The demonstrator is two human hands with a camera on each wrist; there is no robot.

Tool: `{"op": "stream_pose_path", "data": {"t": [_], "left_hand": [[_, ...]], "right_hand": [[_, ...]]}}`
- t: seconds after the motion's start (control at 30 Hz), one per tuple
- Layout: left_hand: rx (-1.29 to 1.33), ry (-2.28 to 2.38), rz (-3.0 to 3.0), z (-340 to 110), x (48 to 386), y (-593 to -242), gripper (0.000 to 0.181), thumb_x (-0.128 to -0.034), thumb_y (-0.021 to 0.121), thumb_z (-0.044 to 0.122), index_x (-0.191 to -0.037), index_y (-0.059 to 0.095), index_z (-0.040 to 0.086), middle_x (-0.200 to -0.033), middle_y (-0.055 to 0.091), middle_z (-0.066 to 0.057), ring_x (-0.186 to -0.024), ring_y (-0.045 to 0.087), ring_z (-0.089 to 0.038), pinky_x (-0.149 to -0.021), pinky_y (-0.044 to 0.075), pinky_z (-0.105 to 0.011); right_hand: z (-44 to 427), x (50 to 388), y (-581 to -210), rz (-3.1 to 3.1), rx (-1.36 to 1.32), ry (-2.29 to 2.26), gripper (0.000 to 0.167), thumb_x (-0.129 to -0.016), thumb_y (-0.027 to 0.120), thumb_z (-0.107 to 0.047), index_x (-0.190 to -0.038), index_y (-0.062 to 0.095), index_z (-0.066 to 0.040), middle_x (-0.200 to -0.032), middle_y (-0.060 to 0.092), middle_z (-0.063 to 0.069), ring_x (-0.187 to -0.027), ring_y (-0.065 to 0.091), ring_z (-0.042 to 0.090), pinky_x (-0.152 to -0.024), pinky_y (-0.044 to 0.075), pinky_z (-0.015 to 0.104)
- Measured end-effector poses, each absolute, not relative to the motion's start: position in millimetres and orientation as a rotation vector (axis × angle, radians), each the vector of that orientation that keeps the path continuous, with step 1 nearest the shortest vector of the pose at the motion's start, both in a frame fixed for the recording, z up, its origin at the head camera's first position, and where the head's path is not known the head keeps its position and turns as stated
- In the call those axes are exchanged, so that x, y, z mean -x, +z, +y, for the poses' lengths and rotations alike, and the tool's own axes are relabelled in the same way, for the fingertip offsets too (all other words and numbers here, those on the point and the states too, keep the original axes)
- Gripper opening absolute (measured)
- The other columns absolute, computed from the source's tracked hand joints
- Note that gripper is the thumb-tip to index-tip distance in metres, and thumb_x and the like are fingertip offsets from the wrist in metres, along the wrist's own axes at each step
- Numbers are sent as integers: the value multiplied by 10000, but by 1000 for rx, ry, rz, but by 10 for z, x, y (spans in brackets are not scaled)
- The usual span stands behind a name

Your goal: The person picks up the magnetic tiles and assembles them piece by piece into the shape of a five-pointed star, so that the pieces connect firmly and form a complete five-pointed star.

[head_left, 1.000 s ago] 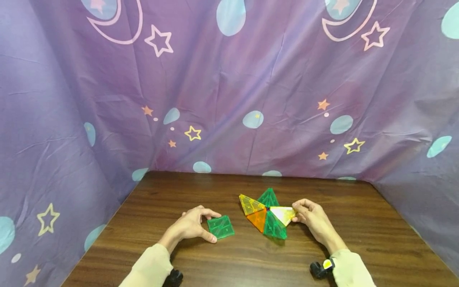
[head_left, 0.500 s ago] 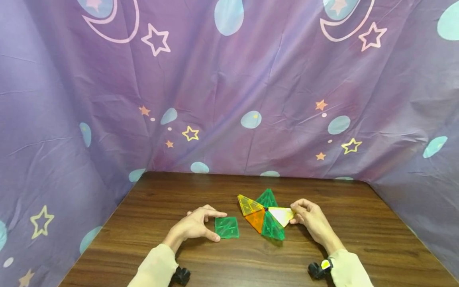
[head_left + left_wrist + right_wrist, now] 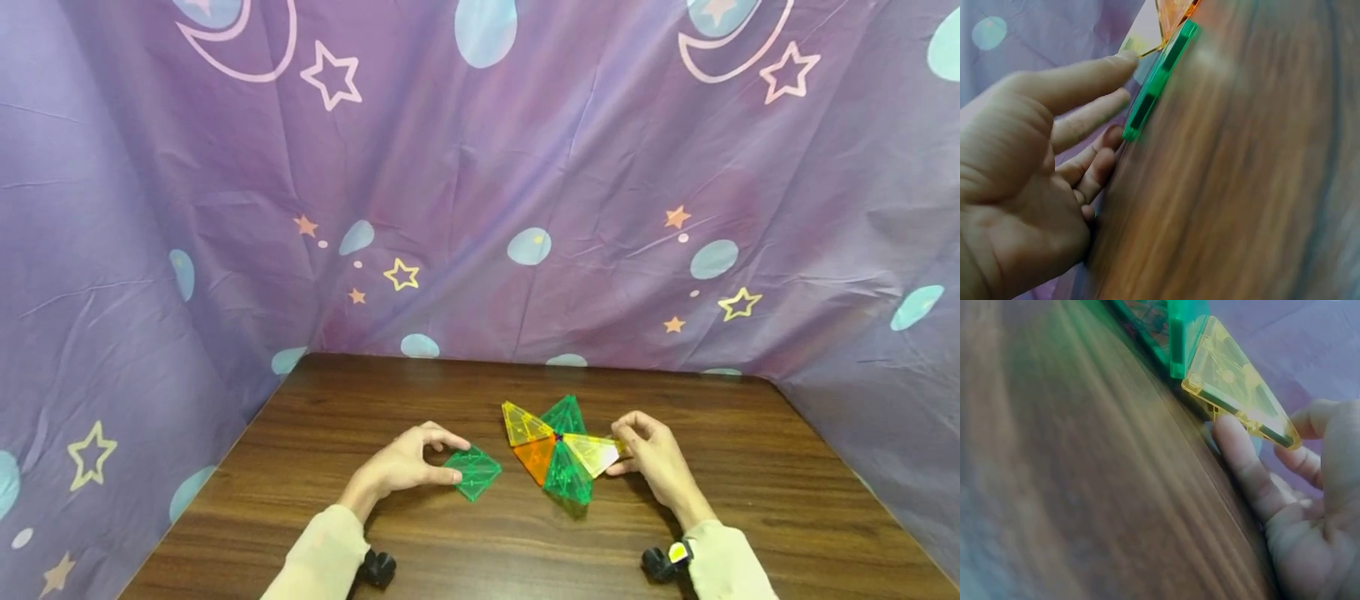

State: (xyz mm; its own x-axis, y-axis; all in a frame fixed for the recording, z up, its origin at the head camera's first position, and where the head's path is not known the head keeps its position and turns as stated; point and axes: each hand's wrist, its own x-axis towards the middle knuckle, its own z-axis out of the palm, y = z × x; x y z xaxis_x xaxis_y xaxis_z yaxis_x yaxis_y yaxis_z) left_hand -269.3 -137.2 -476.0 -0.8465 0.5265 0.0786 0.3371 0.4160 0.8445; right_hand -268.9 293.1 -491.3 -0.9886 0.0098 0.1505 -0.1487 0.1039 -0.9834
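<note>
My left hand point(image 3: 405, 460) holds a see-through green square magnetic tile point(image 3: 476, 473) by its left side, between thumb and fingers. One corner of this tile points right, towards a star-like group of triangular magnetic tiles, with a gap between. My right hand point(image 3: 654, 460) pinches the outer end of the yellow triangular tile point(image 3: 592, 453) on the group's right. In the right wrist view this yellow tile point(image 3: 1229, 375) stands tilted beside a green one point(image 3: 1188, 334). The group also has an orange triangle point(image 3: 534, 458), another yellow triangle point(image 3: 525, 425) and green triangles point(image 3: 567, 475) at front and back.
The tiles lie on a dark wooden table point(image 3: 480, 550). A purple cloth point(image 3: 480, 183) with stars and moons hangs behind the table and along its sides. Dark camera mounts point(image 3: 377, 569) sit at both wrists.
My left hand has moved the green square tile to the right and turned it from flat-sided to corner-first. The right hand stays on the yellow triangle, whose slant has shifted slightly.
</note>
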Motion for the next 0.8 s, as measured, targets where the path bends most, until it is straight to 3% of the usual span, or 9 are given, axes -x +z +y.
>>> {"op": "stream_pose_path", "data": {"t": [0.1, 0.2, 0.37, 0.57, 0.8], "left_hand": [[-750, 1365, 2514, -1359, 2702, -4750, 493, -866, 981, 174, -1328, 810, 164, -1267, 663, -45, -1188, 573, -240, -1050, 488, -469], [-758, 1365, 2514, -1359, 2705, -4748, 450, -839, 995, 142, -1260, 841, 163, -1234, 675, -25, -1162, 585, -235, -1051, 493, -485], [-802, 1379, 2516, -1362, 2691, -4769, 300, -842, 995, 158, -1119, 880, 146, -1207, 714, -2, -1145, 623, -220, -1066, 495, -495], [-798, 1425, 2513, -1369, 2684, -4742, 290, -835, 986, 94, -1101, 873, 120, -1172, 739, -22, -1105, 644, -220, -1020, 534, -446], [-856, 1413, 2493, -1430, 2722, -4741, 339, -841, 970, 66, -1164, 869, 90, -1214, 767, -56, -1162, 660, -263, -1092, 517, -558]], "right_hand": [[2919, 2714, -4875, -2253, -99, 1926, 247, -1156, 556, -80, -1262, 565, 143, -1157, 691, 178, -909, 750, 147, -712, 676, 367], [2913, 2728, -4808, -2249, -16, 1819, 287, -1157, 573, -147, -1350, 578, 66, -1155, 718, 25, -1011, 719, 87, -807, 600, 276], [2817, 2704, -4596, -2120, 10, 1826, 305, -1149, 587, -178, -1406, 588, -13, -1166, 671, -142, -1103, 601, 60, -894, 447, 325], [2369, 2572, -4171, -1966, -238, 1873, 285, -1122, 587, -56, -1374, 593, 77, -1197, 700, -41, -1135, 598, 114, -892, 449, 311], [1695, 2413, -4145, -2117, -532, 1831, 328, -1057, 683, -14, -1381, 638, 16, -1343, 692, 169, -1196, 654, 245, -974, 551, 248]]}}
